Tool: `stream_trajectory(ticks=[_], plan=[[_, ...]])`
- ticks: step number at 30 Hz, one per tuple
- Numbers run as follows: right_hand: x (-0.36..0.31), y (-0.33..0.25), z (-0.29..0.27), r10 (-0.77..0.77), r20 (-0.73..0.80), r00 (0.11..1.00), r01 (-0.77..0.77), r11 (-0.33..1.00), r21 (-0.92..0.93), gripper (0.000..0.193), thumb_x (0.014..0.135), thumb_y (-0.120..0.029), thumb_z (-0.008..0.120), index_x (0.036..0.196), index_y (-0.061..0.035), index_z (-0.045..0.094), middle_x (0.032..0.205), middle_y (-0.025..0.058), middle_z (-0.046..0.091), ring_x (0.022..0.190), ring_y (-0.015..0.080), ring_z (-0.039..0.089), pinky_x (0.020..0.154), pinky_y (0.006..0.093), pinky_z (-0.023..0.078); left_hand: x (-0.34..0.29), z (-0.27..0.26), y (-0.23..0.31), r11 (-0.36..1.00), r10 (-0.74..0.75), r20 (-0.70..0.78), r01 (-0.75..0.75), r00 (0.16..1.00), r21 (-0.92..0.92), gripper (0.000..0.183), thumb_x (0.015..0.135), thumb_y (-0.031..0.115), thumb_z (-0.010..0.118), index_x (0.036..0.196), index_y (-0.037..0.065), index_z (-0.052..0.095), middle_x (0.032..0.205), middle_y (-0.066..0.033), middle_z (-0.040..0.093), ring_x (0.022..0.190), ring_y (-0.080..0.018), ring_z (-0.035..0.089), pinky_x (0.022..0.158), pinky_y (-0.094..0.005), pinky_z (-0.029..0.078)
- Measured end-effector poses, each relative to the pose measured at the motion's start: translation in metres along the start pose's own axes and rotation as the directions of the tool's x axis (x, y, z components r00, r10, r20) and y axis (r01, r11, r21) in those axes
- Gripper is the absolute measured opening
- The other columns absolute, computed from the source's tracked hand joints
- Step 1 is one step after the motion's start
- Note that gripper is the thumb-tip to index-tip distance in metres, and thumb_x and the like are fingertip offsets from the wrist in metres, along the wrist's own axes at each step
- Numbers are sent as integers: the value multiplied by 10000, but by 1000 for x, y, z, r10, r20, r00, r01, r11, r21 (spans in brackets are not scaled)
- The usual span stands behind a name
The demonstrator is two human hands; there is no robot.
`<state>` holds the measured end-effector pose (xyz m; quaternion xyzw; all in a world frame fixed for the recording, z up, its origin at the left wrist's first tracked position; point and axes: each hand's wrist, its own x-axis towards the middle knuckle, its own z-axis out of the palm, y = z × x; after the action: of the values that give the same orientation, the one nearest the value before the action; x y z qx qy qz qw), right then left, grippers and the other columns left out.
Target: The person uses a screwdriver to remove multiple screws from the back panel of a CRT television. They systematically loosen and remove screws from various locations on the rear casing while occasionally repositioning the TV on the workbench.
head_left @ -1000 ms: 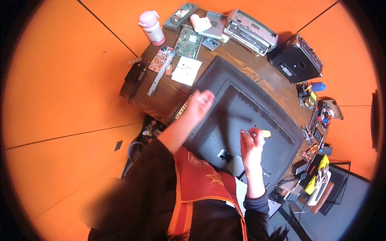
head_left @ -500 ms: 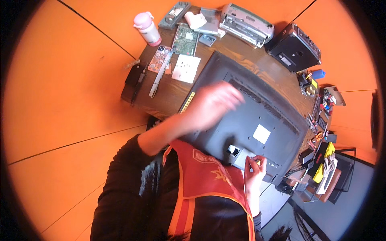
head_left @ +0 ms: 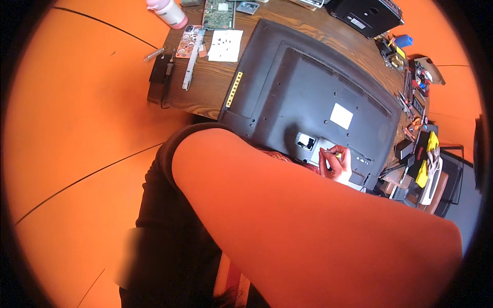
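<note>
A large black flat-screen TV (head_left: 308, 97) lies face down on the wooden table, its back panel upward. Along its near edge is a silver bracket (head_left: 319, 149) beside a square socket (head_left: 305, 140). Over the bracket my right hand (head_left: 339, 164) is closed in a pinch, thumb against fingertips. Whatever it holds is too small to make out. My left forearm (head_left: 308, 220) crosses the foreground very close up, covering my lap and the right wrist. The left hand itself cannot be seen.
At the table's left lie a paper sheet with small dark pieces (head_left: 225, 46), a green circuit board (head_left: 219, 14), a phone (head_left: 189, 41) and a metal strip (head_left: 191, 64). A pink-lidded bottle (head_left: 169, 13) stands behind. Tools (head_left: 413, 126) crowd the right edge near a black speaker box (head_left: 365, 15).
My left hand has left the space above the TV, and its forearm now swings across close to the view. The right hand stays pinched at the bracket. The whole view has shifted.
</note>
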<state>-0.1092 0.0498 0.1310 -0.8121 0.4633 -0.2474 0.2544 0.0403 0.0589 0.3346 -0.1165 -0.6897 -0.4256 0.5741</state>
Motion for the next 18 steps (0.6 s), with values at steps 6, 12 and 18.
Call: stream_trajectory(ticks=[6,12,18], plan=[[-1,1,-7,46,13,999,-46,999,-18,80,763,27,663,833,-5,641,943,79,471,673,157,612,567,262,455,1,13,-10,998,5,-3,-5,1000,-61,125,879,119,518,842,10,567,737,-83,548,610,-188,527,529,-303,432],[5,3,-11,47,9,999,-48,998,50,101,747,83,655,821,23,620,935,85,480,715,152,609,611,249,490,7,16,-18,993,50,-10,-51,999,-105,144,896,129,496,848,8,556,706,-80,539,574,-173,510,501,-291,414],[9,3,-9,-65,-7,998,65,998,-20,86,759,46,658,829,1,635,950,87,470,715,172,635,597,260,477,10,18,-15,996,60,-14,-60,998,-67,164,913,140,474,853,5,546,675,-77,530,538,-158,494,473,-280,395]])
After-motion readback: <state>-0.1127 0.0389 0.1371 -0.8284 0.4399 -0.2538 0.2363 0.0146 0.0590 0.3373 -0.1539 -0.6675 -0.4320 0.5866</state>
